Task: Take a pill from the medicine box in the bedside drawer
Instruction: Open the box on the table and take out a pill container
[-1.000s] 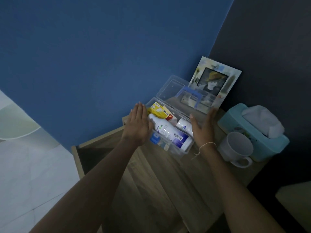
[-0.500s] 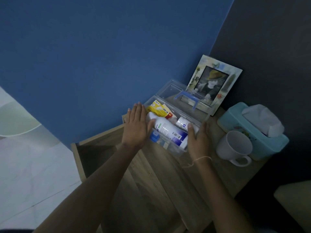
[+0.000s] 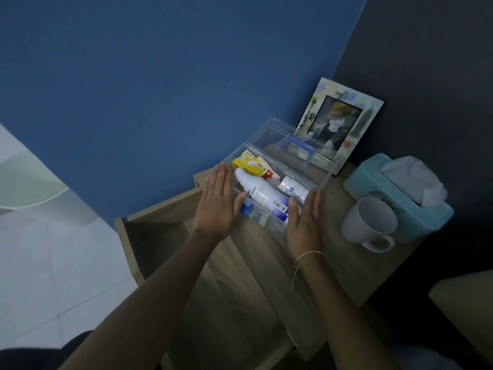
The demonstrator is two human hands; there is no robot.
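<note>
A clear plastic medicine box (image 3: 290, 164) stands open on the wooden bedside table (image 3: 338, 260). Its lid (image 3: 269, 134), which has a blue handle (image 3: 296, 148), leans back against a photo frame. Inside lie a large white bottle (image 3: 262, 194), a small white bottle (image 3: 292, 188) and a yellow packet (image 3: 249, 164). My left hand (image 3: 217, 206) lies flat against the box's left end, thumb at its front wall. My right hand (image 3: 305, 225) presses on the right front corner, thumb near the large bottle. No loose pill shows.
The drawer (image 3: 149, 236) stands pulled out to the left, its inside dark. A white mug (image 3: 369, 222) and a teal tissue box (image 3: 394, 193) sit right of the medicine box. The photo frame (image 3: 338, 121) stands in the corner against the walls.
My right hand came down from the lid to the box's right front corner. The lid tipped further back. My left hand stayed at the left end.
</note>
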